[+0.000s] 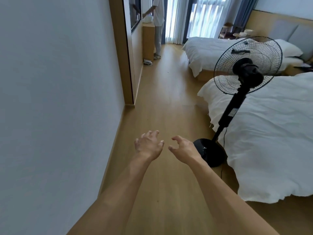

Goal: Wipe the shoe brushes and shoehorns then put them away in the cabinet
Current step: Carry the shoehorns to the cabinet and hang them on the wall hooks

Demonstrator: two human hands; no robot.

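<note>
My left hand [149,145] and my right hand [183,147] are stretched out in front of me over the wooden floor, close together. Both hold nothing, and their fingers are curled and spread apart. No shoe brush, shoehorn or cloth is in view. A wooden cabinet [148,43] stands against the left wall far down the room.
A black pedestal fan [243,72] stands just right of my hands, its base [209,151] by the near bed [271,133]. A second bed [220,48] lies farther back. A white wall [59,99] runs along the left. Another person [158,22] stands at the far cabinet.
</note>
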